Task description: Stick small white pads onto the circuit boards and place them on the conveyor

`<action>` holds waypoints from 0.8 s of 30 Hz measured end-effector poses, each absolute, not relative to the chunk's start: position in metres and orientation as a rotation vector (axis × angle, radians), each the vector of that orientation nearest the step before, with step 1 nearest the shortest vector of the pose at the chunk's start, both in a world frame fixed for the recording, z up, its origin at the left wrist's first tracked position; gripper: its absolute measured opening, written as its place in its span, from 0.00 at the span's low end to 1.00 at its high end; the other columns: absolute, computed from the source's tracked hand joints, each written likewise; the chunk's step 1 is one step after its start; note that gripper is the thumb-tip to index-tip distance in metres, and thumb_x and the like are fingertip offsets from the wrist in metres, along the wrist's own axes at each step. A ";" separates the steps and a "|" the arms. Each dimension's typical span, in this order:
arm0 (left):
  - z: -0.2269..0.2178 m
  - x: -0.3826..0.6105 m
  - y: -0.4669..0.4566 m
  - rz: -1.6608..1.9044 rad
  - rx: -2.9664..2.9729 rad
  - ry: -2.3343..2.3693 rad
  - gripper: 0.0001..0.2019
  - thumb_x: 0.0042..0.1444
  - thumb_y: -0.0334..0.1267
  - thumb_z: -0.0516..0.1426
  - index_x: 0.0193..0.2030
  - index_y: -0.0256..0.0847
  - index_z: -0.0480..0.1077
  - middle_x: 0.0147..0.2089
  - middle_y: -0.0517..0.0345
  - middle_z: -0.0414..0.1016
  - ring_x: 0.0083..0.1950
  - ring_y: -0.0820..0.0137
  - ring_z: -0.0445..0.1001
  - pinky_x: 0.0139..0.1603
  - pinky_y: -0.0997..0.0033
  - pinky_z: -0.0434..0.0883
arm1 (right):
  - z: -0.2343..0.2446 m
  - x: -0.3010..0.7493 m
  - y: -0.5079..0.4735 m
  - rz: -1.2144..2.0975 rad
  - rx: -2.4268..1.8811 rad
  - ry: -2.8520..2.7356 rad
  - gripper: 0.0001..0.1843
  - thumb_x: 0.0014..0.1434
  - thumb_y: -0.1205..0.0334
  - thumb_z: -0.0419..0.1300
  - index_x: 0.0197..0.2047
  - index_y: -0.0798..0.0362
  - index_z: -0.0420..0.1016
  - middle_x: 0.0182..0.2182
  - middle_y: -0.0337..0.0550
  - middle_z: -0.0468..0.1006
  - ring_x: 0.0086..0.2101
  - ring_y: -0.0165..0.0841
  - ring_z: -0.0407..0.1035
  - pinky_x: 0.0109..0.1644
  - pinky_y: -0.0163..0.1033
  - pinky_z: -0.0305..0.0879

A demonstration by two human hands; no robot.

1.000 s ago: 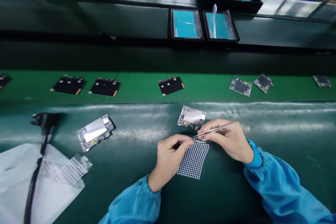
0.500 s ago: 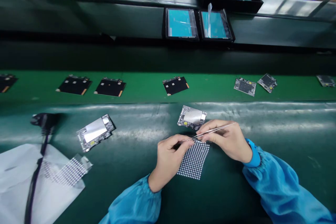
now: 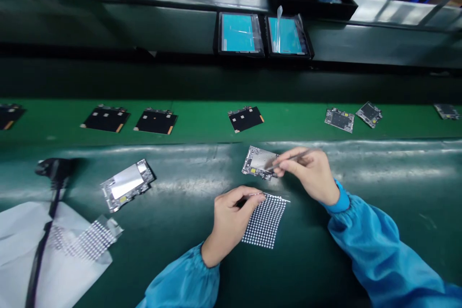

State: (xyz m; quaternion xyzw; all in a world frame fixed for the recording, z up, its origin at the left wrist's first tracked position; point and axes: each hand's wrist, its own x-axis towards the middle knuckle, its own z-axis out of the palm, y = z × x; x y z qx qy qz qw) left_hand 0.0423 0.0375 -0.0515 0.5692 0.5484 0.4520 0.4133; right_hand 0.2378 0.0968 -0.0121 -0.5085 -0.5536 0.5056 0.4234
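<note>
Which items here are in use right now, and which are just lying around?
In use: right hand with tweezers on the circuit board; left hand holding the dotted sheet.
Lying about: second board, spare dotted sheet, white paper, black boards on the belt, screen trays.

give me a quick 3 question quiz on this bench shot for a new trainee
1. True or false: the right hand holds tweezers with their tips at the silver board.
2. What is the left hand on? A: the dotted sheet. B: a white cloth. C: a black cable.
3. Fill in the number: ___ blue screens lie side by side at the back.

Key: 1 true; 2 A; 3 two.
</note>
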 end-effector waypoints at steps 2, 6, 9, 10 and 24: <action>-0.051 0.043 0.037 1.131 1.429 1.384 0.03 0.53 0.33 0.66 0.30 0.44 0.82 0.28 0.63 0.85 0.29 0.71 0.82 0.32 0.77 0.78 | -0.019 0.234 0.113 1.242 -1.305 -1.341 0.04 0.56 0.65 0.67 0.31 0.55 0.82 0.23 0.40 0.81 0.23 0.30 0.75 0.28 0.36 0.74; -0.052 0.043 0.038 1.124 1.415 1.392 0.03 0.53 0.33 0.66 0.30 0.45 0.82 0.28 0.63 0.85 0.28 0.71 0.82 0.32 0.77 0.79 | -0.029 0.228 0.133 1.224 -1.349 -1.255 0.04 0.53 0.65 0.68 0.32 0.56 0.78 0.20 0.38 0.78 0.19 0.28 0.71 0.23 0.34 0.70; -0.052 0.042 0.039 1.123 1.420 1.388 0.04 0.53 0.33 0.66 0.30 0.45 0.82 0.28 0.64 0.85 0.29 0.71 0.83 0.33 0.77 0.79 | -0.030 0.238 0.131 1.189 -1.370 -1.210 0.07 0.52 0.63 0.69 0.32 0.55 0.75 0.19 0.38 0.79 0.19 0.29 0.72 0.23 0.34 0.71; -0.052 0.042 0.039 1.121 1.425 1.385 0.04 0.53 0.32 0.66 0.30 0.45 0.82 0.29 0.64 0.85 0.29 0.71 0.83 0.33 0.78 0.79 | -0.030 0.243 0.127 1.173 -1.385 -1.206 0.08 0.51 0.62 0.69 0.32 0.55 0.75 0.19 0.38 0.79 0.19 0.29 0.72 0.23 0.34 0.71; -0.053 0.041 0.038 1.124 1.450 1.405 0.03 0.53 0.34 0.66 0.30 0.45 0.82 0.30 0.63 0.85 0.30 0.70 0.83 0.33 0.76 0.80 | -0.037 0.248 0.087 1.269 -1.490 -1.164 0.07 0.51 0.62 0.68 0.32 0.55 0.76 0.19 0.37 0.78 0.18 0.28 0.71 0.21 0.33 0.70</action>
